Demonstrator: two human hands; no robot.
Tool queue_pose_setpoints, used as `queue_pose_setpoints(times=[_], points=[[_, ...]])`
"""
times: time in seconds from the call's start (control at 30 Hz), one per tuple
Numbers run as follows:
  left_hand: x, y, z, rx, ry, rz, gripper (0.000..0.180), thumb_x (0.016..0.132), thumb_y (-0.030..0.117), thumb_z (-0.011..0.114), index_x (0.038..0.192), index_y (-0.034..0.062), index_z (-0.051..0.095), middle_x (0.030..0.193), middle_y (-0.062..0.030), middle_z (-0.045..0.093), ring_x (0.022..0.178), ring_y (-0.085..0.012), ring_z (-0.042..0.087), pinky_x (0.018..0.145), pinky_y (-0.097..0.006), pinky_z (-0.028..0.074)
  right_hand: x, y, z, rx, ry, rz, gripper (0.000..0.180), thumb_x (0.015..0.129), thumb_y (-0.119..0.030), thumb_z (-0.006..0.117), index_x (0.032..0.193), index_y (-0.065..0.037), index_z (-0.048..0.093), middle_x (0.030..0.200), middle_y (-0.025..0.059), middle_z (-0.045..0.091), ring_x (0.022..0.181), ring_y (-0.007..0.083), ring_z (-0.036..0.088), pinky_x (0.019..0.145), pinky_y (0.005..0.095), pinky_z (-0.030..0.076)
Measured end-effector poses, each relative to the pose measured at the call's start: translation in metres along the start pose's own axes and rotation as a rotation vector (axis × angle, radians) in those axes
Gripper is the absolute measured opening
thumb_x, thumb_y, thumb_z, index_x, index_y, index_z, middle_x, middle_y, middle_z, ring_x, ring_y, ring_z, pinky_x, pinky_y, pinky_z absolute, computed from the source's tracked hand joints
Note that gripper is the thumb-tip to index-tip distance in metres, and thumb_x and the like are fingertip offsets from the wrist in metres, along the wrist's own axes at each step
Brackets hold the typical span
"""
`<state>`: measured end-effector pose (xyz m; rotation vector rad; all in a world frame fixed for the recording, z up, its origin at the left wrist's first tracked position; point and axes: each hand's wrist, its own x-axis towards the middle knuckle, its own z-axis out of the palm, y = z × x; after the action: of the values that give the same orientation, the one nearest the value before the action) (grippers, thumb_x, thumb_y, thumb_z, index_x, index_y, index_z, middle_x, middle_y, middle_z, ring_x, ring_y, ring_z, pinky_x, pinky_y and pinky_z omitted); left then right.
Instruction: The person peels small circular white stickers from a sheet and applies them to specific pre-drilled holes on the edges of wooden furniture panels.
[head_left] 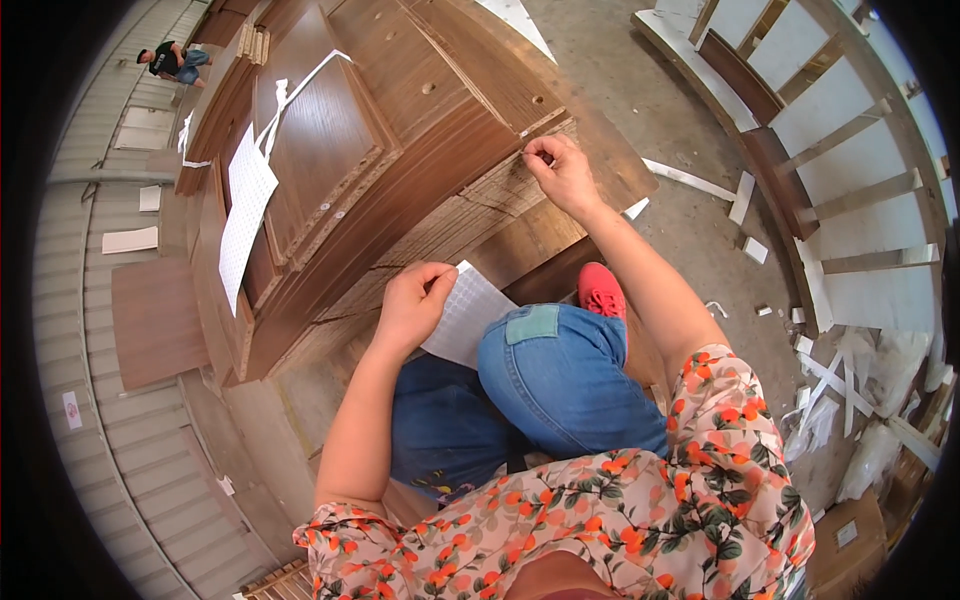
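My left hand (417, 303) is closed on the upper corner of a white printed sheet (472, 312), which hangs down by my knees. My right hand (563, 172) is pinched, thumb against fingertips, beside the near right corner of a tall stack of brown wood-grain boards (420, 145). Whatever lies in that pinch is too small to make out. The stack's layered edges face me, and some of its boards have small round holes. On top of it, a second white sheet (247, 215) dangles near a white strap (290, 100) around several boards.
A wooden rack with slats (860, 175) stands on the right. White scraps (742, 197) and clear plastic film (818, 425) litter the concrete floor. A cardboard box (850, 540) sits at lower right. Another person (172, 62) is at the far left, by the corrugated wall.
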<state>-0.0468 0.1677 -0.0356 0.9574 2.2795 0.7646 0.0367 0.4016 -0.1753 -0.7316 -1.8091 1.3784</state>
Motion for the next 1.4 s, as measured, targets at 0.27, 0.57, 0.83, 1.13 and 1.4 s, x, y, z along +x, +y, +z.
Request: queue_pose_setpoints(times=[0.27, 0.57, 0.83, 1.13, 1.4], points=[[0.001, 0.003, -0.003, -0.049, 0.004, 0.036, 0.018, 0.085, 0.016, 0.062, 0.089, -0.0006, 0.065, 0.079, -0.0096, 0.061, 0.071, -0.0155, 0.057, 0.064, -0.027, 0.044, 0.0, 0.015, 0.011, -0.059, 0.145, -0.19, 0.013, 0.075, -0.014, 0.067, 0.085, -0.007, 0.061, 0.084, 0.0091, 0.056, 0.072, 0.0247, 0.058, 0.063, 0.0347, 0.048], [-0.002, 0.015, -0.02, -0.32, 0.007, 0.148, 0.018, 0.089, 0.016, 0.059, 0.095, -0.0006, 0.063, 0.081, -0.0015, 0.06, 0.078, -0.0088, 0.053, 0.073, -0.023, 0.042, -0.038, -0.044, -0.026, 0.393, -0.433, 0.351, 0.033, 0.078, -0.025, 0.071, 0.104, -0.006, 0.063, 0.098, 0.0035, 0.064, 0.085, 0.011, 0.057, 0.076, 0.0269, 0.046], [-0.011, 0.033, -0.021, -0.442, -0.054, 0.2, 0.019, 0.081, 0.009, 0.065, 0.099, 0.0025, 0.064, 0.101, -0.0046, 0.061, 0.094, -0.0124, 0.054, 0.083, -0.026, 0.042, -0.079, -0.073, -0.043, 0.157, -0.411, 0.189, 0.016, 0.074, 0.001, 0.065, 0.087, -0.006, 0.069, 0.091, 0.0032, 0.067, 0.094, 0.0155, 0.056, 0.083, 0.029, 0.044], [-0.031, 0.027, -0.026, 0.088, 0.33, 0.61, 0.027, 0.064, -0.003, 0.066, 0.089, 0.0079, 0.067, 0.109, -0.0062, 0.06, 0.108, -0.0258, 0.051, 0.092, -0.036, 0.041, -0.072, -0.105, -0.05, 0.27, -0.017, -0.203, 0.036, 0.068, 0.017, 0.049, 0.085, -0.008, 0.069, 0.116, 0.0078, 0.058, 0.11, 0.0204, 0.05, 0.092, 0.0303, 0.041], [-0.033, 0.028, -0.028, 0.026, 0.422, 0.704, 0.016, 0.072, 0.004, 0.067, 0.087, 0.0086, 0.066, 0.102, -0.0074, 0.06, 0.102, -0.0243, 0.053, 0.088, -0.035, 0.04, -0.07, -0.111, -0.059, 0.277, -0.129, -0.127, 0.026, 0.076, 0.011, 0.056, 0.089, -0.007, 0.068, 0.107, 0.0083, 0.062, 0.099, 0.0156, 0.056, 0.084, 0.0266, 0.045]])
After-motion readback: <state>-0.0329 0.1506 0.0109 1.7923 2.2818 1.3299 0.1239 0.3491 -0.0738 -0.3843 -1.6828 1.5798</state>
